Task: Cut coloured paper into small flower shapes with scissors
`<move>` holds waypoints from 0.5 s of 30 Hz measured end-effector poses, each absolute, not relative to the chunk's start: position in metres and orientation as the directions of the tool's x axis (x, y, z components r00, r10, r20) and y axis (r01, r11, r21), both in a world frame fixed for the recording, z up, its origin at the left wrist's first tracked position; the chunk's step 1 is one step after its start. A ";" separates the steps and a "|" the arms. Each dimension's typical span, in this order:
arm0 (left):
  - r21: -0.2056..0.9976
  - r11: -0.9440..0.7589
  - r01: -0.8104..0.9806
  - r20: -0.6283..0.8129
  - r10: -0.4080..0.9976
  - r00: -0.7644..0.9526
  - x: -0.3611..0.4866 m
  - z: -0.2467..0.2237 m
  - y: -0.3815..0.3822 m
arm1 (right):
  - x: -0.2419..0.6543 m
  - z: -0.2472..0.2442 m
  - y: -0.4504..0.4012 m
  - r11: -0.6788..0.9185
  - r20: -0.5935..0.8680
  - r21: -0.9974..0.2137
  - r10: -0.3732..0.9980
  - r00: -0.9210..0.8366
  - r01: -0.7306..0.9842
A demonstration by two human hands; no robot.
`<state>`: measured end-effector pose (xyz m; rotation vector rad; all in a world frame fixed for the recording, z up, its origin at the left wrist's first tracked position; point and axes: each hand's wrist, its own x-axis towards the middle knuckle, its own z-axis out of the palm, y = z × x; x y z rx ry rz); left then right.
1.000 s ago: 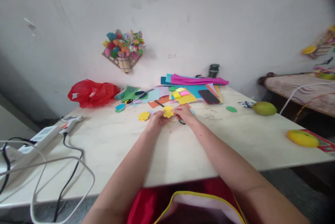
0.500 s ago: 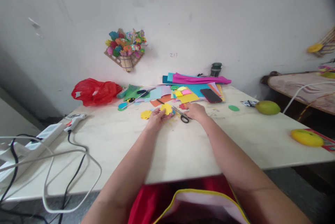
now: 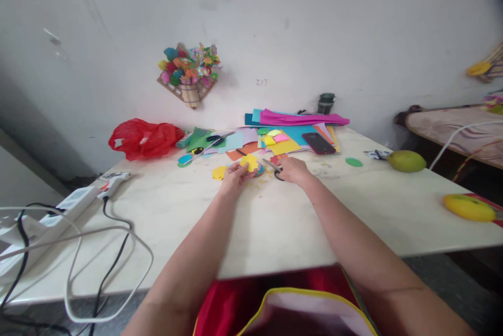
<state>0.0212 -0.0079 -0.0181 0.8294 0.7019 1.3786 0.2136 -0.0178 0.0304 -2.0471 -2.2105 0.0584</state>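
Observation:
A yellow flower-shaped piece (image 3: 249,162) is pinched in my left hand (image 3: 234,176), near the middle of the table. Beside that hand, on its left, lies another yellow flower piece (image 3: 218,172). My right hand (image 3: 293,171) is closed on a pair of scissors (image 3: 272,164), whose blades point left toward the yellow flower. A red piece (image 3: 279,159) lies just behind the scissors. Under and beside the left fingers a bit of blue (image 3: 259,169) shows. Small yellow scraps (image 3: 257,185) are scattered between the hands.
Coloured sheets (image 3: 288,145), a phone (image 3: 318,143) and other scissors (image 3: 216,139) lie at the back. A red plastic bag (image 3: 143,139) and a power strip (image 3: 70,202) are left. A green disc (image 3: 353,162) and two mango-like fruits (image 3: 407,161) (image 3: 469,207) are right.
My right hand has taken hold of the scissors, which lay beside it on the table before. My left hand still holds the yellow flower in nearly the same place.

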 end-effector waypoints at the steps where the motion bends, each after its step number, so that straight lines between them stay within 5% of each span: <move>1: 0.833 0.008 -0.554 0.045 0.996 0.083 0.021 -0.018 -0.008 | 0.217 0.031 -0.017 0.065 0.079 -0.150 0.995 -0.054 0.987; 7: 0.843 0.022 -0.537 0.033 0.995 0.092 0.022 -0.016 -0.008 | 0.227 0.033 -0.011 0.042 0.118 -0.489 0.993 0.018 0.871; 11: 0.866 0.013 -0.500 0.052 0.992 0.115 0.021 -0.016 -0.009 | 0.218 0.029 -0.010 0.011 0.009 -0.879 1.000 -0.006 0.476; 15: 0.890 -0.003 -0.456 0.080 0.985 0.150 0.021 -0.018 -0.008 | 0.207 0.023 -0.010 0.071 0.069 -0.984 0.997 -0.020 0.164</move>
